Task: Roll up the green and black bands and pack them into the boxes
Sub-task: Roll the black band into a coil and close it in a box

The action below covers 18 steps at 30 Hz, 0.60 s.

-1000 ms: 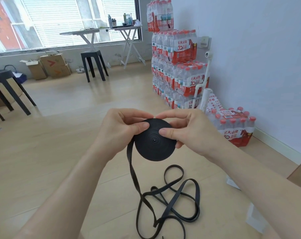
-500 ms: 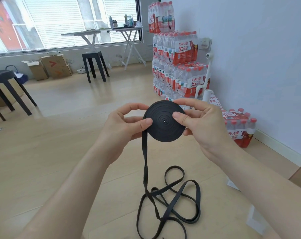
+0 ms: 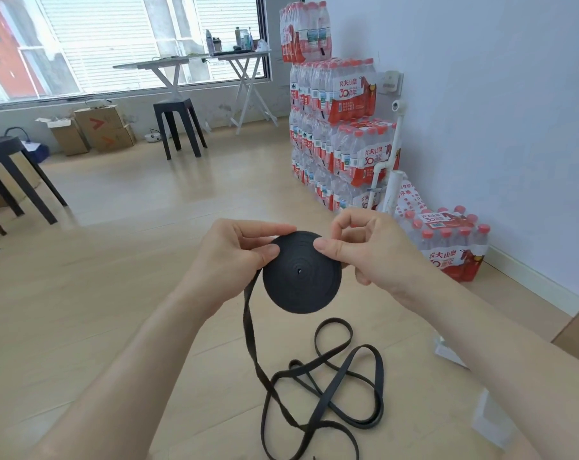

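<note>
Showing the black roll (image 3: 301, 273) seen face-on: left hand (image 3: 235, 252) pinches its upper-left rim, right hand (image 3: 367, 252) its upper-right rim. Loose band (image 3: 250, 333) leaves the roll's left edge, nearer the left hand, and hangs to coils below the roll.

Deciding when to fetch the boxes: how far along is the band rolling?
Done: much of the black band sits wound in a flat black coil. In hand: the left hand and right hand pinch its top edge. Left: a loose tail hangs to the floor in loops, unwound; no green band or packed box shows.
</note>
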Each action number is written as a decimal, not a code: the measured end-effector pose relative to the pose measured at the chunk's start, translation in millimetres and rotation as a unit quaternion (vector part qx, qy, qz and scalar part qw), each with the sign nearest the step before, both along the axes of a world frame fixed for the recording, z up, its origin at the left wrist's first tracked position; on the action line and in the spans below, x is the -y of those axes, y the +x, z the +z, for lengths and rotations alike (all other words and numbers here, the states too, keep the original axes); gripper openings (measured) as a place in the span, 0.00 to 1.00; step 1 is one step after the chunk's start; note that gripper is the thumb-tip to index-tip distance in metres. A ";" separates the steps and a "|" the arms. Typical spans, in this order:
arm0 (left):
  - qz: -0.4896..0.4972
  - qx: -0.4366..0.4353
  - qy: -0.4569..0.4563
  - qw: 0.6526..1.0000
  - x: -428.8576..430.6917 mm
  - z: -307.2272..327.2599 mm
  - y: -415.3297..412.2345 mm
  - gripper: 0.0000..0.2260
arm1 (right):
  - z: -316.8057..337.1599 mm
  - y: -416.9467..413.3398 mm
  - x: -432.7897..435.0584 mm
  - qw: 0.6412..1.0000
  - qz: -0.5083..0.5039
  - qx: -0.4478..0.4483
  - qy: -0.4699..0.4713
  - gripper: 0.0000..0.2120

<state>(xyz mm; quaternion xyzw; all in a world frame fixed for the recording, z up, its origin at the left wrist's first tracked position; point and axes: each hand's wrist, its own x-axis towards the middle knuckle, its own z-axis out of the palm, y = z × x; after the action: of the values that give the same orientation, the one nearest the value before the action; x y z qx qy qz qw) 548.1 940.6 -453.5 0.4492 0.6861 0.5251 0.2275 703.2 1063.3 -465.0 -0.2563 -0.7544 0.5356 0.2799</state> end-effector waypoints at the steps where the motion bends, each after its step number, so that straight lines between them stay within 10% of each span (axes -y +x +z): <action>1: -0.005 -0.013 -0.009 1.000 -0.7 0.1 0.1 0.20 | -0.1 -0.2 0.4 1.000 0.007 0.007 0.010 0.09; 10: -0.006 -0.061 -0.005 0.998 -2.1 1.7 0.3 0.18 | -0.9 -3.0 10.4 0.999 0.030 -0.010 -0.028 0.08; 18: 0.036 0.063 0.059 0.996 -3.5 0.1 -7.1 0.01 | 6.8 -3.2 6.5 0.997 -0.023 -0.079 -0.010 0.09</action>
<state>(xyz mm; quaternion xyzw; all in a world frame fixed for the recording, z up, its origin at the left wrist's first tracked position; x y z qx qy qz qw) 541.0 944.1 -453.4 0.4032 0.6537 0.5998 0.2243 700.0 1056.7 -458.1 -0.2332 -0.7183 0.5554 0.3480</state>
